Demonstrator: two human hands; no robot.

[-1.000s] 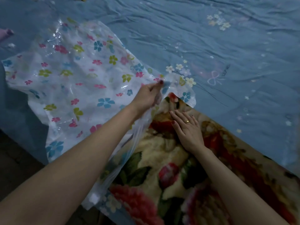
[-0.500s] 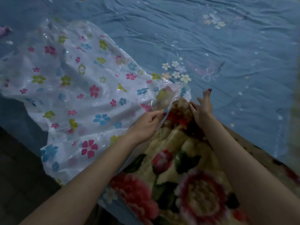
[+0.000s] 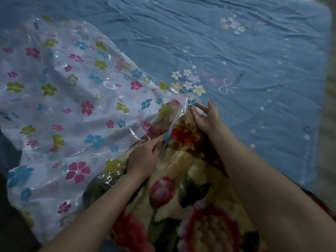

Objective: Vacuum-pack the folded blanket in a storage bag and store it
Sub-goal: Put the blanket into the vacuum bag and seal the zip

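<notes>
A clear plastic storage bag point(image 3: 72, 110) printed with pink, blue and green flowers lies spread over the left of the bed. A folded plush blanket point(image 3: 178, 188), cream with big red flowers and dark leaves, lies at the bottom centre, its far end under the bag's open mouth. My left hand point(image 3: 145, 157) pinches the bag's upper mouth edge over the blanket. My right hand point(image 3: 205, 117) rests at the blanket's far corner, fingers straight, touching the bag's edge there.
The bed is covered by a wrinkled blue sheet point(image 3: 236, 60) with small flower and star prints. The bed's left edge drops to a dark floor point(image 3: 12, 224). A pale strip point(image 3: 329, 106) runs along the right side.
The bag mouth has been drawn further over the blanket's far end. My left hand slid back down along the mouth edge; my right hand moved from the blanket top to its far corner.
</notes>
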